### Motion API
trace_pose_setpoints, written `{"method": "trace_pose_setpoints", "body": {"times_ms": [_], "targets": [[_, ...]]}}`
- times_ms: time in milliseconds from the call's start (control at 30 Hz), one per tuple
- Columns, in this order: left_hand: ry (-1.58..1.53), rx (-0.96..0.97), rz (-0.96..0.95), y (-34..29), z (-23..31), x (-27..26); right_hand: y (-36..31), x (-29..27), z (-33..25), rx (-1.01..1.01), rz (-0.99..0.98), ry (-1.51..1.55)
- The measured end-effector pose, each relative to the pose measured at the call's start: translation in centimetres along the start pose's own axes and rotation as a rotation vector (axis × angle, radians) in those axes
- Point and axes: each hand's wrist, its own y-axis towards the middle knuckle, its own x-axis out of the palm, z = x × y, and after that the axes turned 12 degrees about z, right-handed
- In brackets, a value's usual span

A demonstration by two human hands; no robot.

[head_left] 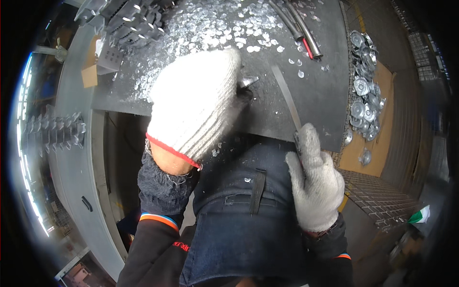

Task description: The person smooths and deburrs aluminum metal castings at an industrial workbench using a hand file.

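My left hand (196, 95), in a white knitted glove with a red cuff, is closed over the near edge of the dark worktop. A shiny metal part (248, 81) pokes out at its right side; the rest of the part and the fingertips are hidden behind the glove. To the right and nearer my body, my right hand (315, 186), also gloved, is wrapped round the grip end of a flat file (287, 98). Its long narrow grey blade points up and left over the worktop, apart from the metal part.
Small silvery flakes (229, 28) lie scattered on the dark worktop (320, 86). Cast metal parts (124, 24) are stacked at the far left, beside a small carton (107, 60). Metal tubes (303, 33) lie far right. Round metal parts (366, 91) pile up beyond the right edge, near cardboard (370, 158).
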Motion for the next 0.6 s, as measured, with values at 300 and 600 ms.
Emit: {"method": "trace_pose_setpoints", "body": {"times_ms": [300,600], "targets": [[0.064,0.058,0.065,-0.2,0.1,0.8,1.2,-0.8,-1.4,0.002,-0.113,-0.172],[0.124,0.105,0.086,-0.2,0.3,0.9,2.8,-1.8,-2.6,0.007,-0.22,-0.286]]}}
